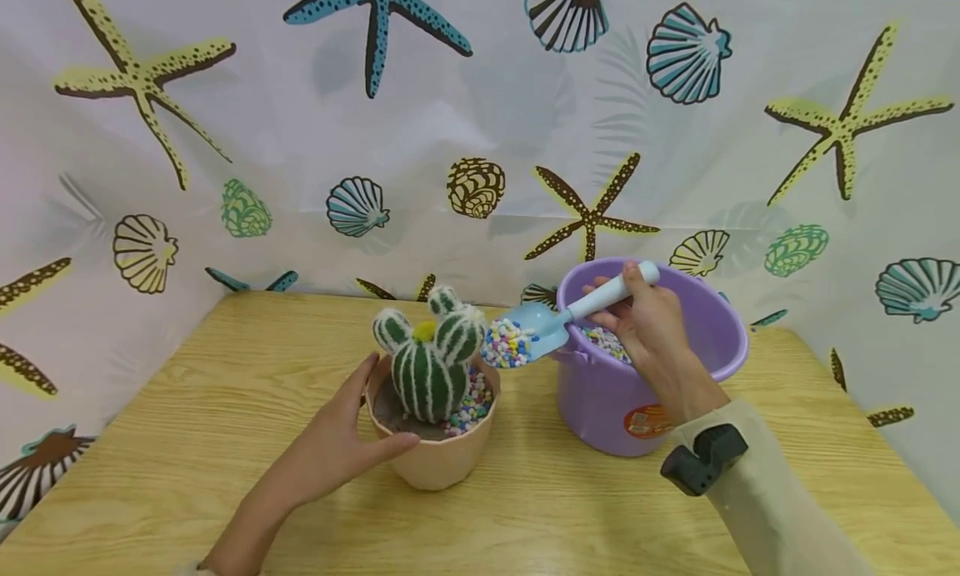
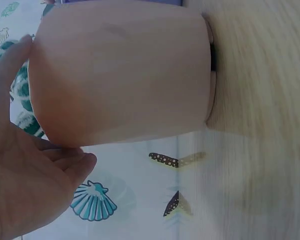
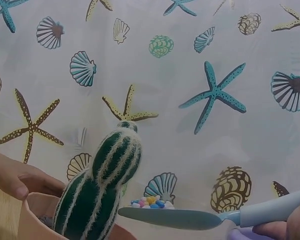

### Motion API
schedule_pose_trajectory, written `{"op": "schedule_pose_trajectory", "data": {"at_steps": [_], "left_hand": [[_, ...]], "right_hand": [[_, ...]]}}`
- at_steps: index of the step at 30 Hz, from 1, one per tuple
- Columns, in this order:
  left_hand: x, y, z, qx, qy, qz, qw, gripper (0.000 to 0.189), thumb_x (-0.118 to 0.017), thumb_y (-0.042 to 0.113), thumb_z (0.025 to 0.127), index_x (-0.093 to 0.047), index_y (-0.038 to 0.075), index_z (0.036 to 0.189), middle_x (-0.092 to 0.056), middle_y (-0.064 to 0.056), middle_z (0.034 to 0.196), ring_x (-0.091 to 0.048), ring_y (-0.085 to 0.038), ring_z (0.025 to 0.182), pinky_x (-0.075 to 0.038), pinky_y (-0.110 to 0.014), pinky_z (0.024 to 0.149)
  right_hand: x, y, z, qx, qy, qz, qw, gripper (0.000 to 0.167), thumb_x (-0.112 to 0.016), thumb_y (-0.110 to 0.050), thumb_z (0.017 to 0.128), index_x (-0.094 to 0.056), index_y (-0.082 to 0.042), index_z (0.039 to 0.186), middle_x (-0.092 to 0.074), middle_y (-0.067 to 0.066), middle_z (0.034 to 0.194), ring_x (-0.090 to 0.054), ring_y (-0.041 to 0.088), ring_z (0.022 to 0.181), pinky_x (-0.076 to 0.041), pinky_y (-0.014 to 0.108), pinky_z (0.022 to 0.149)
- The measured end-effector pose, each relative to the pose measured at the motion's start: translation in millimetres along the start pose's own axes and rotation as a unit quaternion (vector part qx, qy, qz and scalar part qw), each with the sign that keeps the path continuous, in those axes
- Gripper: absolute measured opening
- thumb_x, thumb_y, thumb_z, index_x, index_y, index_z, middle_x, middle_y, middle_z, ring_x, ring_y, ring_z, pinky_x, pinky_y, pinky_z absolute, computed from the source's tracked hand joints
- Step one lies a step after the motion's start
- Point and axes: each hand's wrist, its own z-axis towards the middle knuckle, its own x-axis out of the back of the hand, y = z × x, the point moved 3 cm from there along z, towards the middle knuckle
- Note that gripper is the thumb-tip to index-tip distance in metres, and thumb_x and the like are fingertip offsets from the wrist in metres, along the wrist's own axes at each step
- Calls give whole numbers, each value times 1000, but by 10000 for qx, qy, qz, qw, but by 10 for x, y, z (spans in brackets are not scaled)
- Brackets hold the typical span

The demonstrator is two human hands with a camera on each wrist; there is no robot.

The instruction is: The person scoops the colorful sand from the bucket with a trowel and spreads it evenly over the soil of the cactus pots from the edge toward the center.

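Observation:
My right hand point(image 1: 651, 330) holds the white handle of a light blue garden trowel point(image 1: 551, 330). Small multicoloured pebbles point(image 1: 507, 344) lie heaped on its blade, which is beside the cactus, over the right rim of a peach flowerpot point(image 1: 438, 463). My left hand point(image 1: 341, 434) holds the pot's near left rim, thumb in front and fingers round the left side; the left wrist view shows the hand point(image 2: 29, 175) at the rim. A green cactus with white fuzzy ribs point(image 1: 429, 380) stands in the pot. Grey soil shows on its left, coloured pebbles point(image 1: 472, 405) on its right.
Behind my right hand stands a purple bucket point(image 1: 600, 409) with more coloured pebbles point(image 1: 606, 343) inside. Pot and bucket stand on a wood-grain table point(image 1: 247, 376). A pale sheet printed with shells and starfish point(image 1: 300, 126) hangs around its back and sides.

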Motion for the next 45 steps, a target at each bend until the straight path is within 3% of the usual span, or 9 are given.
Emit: {"op": "schedule_pose_trajectory", "data": {"at_steps": [7,13,18,21,26,34,37,41,45], "left_hand": [[-16,-38,28,-177,-43,226,9996,113,-72,56,76,-8,3,153,-18,-19,157,-17,-41,143,-22,-62,110],[-114,91,0,209,468,878,9948,113,-62,74,71,-18,8,151,-29,-15,154,-33,-36,138,-36,-58,104],[-181,204,-63,534,678,1151,9896,118,-57,78,72,-11,4,151,-23,-15,156,-34,-38,138,-41,-57,98],[-163,193,-58,341,592,987,9928,116,-60,73,75,-10,2,152,-22,-19,155,-31,-39,139,-37,-58,103],[-94,35,11,-149,227,400,9988,113,-70,59,76,-9,3,152,-19,-23,155,-23,-41,141,-27,-59,110],[2,-112,135,-539,-62,129,9984,111,-75,53,75,-9,12,154,-27,-16,154,-25,-37,142,-28,-60,109],[-38,-41,99,-298,174,662,9972,108,-70,65,73,-17,13,152,-37,-14,149,-37,-36,136,-35,-57,105],[-143,134,17,458,559,1416,9873,109,-59,80,67,-27,9,144,-44,-16,142,-56,-37,117,-49,-51,88],[-190,269,-56,945,757,1558,9803,108,-59,79,68,-33,3,140,-47,-18,138,-58,-38,112,-50,-51,83]], "right_hand": [[13,17,-6,-18,11,-8,10000,51,-29,-27,102,-20,-8,149,-44,15,113,-40,36,134,-36,46,106],[12,15,1,34,54,-21,10000,50,-29,-27,102,-21,-7,147,-45,15,113,-46,34,125,-37,44,105],[-4,2,2,57,30,-92,9999,51,-28,-27,103,-20,-5,148,-45,15,112,-45,35,129,-38,45,104],[-7,-3,-6,38,22,-89,10000,51,-28,-27,103,-21,-4,148,-45,15,113,-42,36,133,-38,45,105],[6,-8,-14,27,64,-99,9999,51,-29,-28,103,-22,-5,148,-46,15,113,-42,36,134,-38,45,105],[-6,23,3,8,70,-117,9999,51,-29,-27,103,-21,-5,148,-46,16,114,-42,34,133,-37,45,106],[-5,30,7,26,72,-207,9998,51,-29,-28,103,-21,-4,147,-46,16,114,-43,34,132,-39,45,105],[0,18,1,78,68,-259,9996,50,-29,-28,103,-21,-4,146,-47,15,113,-43,34,132,-39,44,105],[3,11,-3,90,57,-218,9997,50,-29,-28,103,-22,-4,147,-46,15,114,-42,34,133,-38,45,106]]}}
